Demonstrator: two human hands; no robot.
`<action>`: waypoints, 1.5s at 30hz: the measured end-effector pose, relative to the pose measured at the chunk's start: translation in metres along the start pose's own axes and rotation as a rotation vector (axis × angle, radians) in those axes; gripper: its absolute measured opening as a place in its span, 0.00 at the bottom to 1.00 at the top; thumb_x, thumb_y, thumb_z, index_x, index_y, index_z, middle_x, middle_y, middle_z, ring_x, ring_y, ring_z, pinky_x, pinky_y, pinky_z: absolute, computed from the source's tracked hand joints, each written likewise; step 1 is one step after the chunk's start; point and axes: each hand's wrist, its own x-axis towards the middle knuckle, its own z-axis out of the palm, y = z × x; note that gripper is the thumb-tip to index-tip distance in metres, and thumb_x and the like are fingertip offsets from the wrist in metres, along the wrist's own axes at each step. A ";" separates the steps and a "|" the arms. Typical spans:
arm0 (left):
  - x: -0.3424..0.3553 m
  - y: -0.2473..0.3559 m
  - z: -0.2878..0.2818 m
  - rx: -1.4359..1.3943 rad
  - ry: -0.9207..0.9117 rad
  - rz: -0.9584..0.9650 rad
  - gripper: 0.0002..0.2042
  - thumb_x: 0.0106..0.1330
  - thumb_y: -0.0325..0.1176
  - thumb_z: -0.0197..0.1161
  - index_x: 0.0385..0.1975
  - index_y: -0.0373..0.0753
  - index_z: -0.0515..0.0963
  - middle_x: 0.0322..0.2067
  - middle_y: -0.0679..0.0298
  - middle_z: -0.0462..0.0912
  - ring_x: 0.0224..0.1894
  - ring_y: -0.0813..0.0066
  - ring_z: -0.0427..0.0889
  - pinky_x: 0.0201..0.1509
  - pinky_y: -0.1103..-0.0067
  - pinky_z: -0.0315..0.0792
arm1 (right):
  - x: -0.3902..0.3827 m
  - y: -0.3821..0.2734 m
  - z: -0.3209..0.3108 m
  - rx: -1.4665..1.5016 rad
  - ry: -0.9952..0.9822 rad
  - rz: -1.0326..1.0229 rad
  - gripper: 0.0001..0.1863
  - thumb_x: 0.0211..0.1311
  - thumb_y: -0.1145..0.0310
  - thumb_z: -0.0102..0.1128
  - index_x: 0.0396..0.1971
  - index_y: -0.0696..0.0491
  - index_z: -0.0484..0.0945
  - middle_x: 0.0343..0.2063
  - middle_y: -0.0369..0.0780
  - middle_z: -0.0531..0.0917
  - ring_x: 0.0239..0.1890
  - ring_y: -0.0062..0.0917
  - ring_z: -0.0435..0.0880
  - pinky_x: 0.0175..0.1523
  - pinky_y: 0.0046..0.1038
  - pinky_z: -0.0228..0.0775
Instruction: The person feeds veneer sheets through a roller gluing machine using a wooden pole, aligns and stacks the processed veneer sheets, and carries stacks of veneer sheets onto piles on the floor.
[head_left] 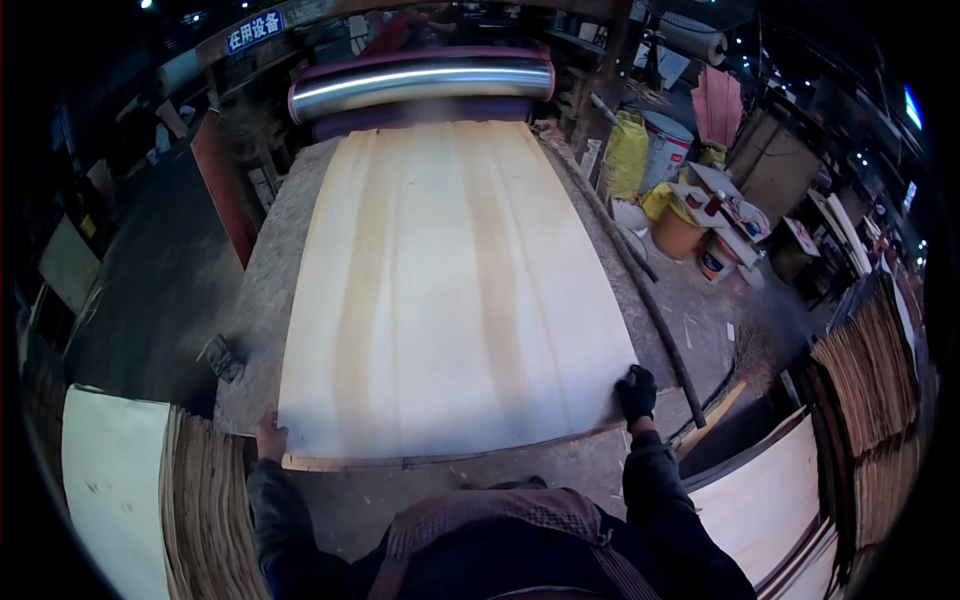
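- Head view: wood veneer sheet (pixel 440 280) flat on worktop (pixel 270 250), far end nr metal roller (pixel 425 85) at worktop's far edge.
- L hand (pixel 271 438) pinches sheet's near-L corner; gloved R hand (pixel 636 393) grips near-R.
- Uneven pull, I'd say, could skew/split it.

At 12 o'clock, the veneer sheet (pixel 450 280) blurs near the shiny roller (pixel 425 85); the rim crops the veneer stack (pixel 205 510) at 8 o'clock, the torso (pixel 480 565) at 6.
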 end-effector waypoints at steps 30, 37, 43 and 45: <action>-0.120 0.362 -0.102 -0.573 -0.173 0.524 0.13 0.60 0.24 0.53 0.45 0.29 0.72 0.37 0.59 0.80 0.46 0.71 0.75 0.51 0.79 0.66 | -0.088 -0.189 -0.058 0.897 -0.185 -0.327 0.13 0.55 0.76 0.57 0.42 0.59 0.74 0.34 0.40 0.80 0.38 0.19 0.79 0.43 0.20 0.70; -0.165 0.446 -0.127 -0.741 -0.537 1.523 0.09 0.64 0.33 0.50 0.40 0.39 0.74 0.33 0.56 0.79 0.45 0.46 0.74 0.56 0.63 0.63 | -0.111 -0.194 -0.098 0.932 -0.310 -0.288 0.12 0.58 0.74 0.54 0.42 0.59 0.73 0.33 0.40 0.81 0.38 0.20 0.79 0.44 0.21 0.69; -0.233 0.494 -0.114 -0.899 -0.701 1.658 0.09 0.64 0.31 0.49 0.42 0.40 0.73 0.36 0.58 0.78 0.46 0.49 0.73 0.57 0.63 0.61 | -0.130 -0.175 -0.133 0.828 -0.266 -0.374 0.10 0.58 0.75 0.54 0.40 0.59 0.75 0.35 0.39 0.80 0.38 0.21 0.79 0.46 0.22 0.69; -0.250 0.505 -0.104 -0.944 -0.791 1.674 0.10 0.64 0.31 0.49 0.42 0.39 0.73 0.36 0.58 0.78 0.46 0.49 0.73 0.57 0.64 0.61 | -0.136 -0.164 -0.136 0.970 -0.297 -0.258 0.08 0.58 0.74 0.55 0.37 0.56 0.77 0.37 0.40 0.80 0.41 0.23 0.78 0.46 0.23 0.69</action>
